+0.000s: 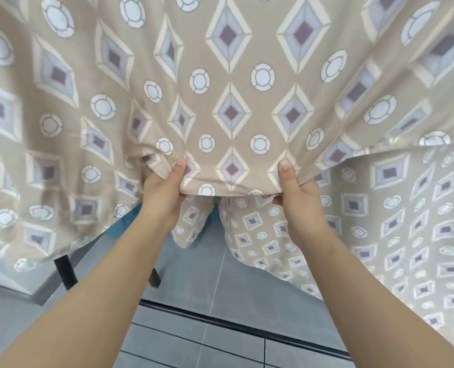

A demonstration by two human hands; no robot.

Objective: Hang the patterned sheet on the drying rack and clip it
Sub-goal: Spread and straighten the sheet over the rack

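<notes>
Far left, the patterned sheet [61, 115] swells out wide: beige cloth, diamonds and circles, filling most of our view. Under its drooping edge a black leg [64, 272] stands on the grey tiled floor [183, 264]. It may belong to the drying rack, but we can't tell from here. A teal patch [119, 225] peeks out behind the cloth.

Coming in to the middle, our left hand [164, 195] has the near hem, thumb on top and fingers curled underneath. Just across from it, our right hand [297, 205] holds the same way, thumb pressed down on the cloth. The two are fairly close together, and the stretch of hem between them is pulled flat.

On the right, another layer of the sheet hangs lower, and its loose corner trails down towards the floor.

Where are we in the job? We'd say mid-hang: the cloth rises away above us as if draped over something, and we're holding the near edge to spread and level it. No clips are in view, so that step isn't done. Next we'd want to work the hands outward along the hem, even out the drop on both sides, lift that trailing right portion off the floor, and only then free a hand for clips.
</notes>
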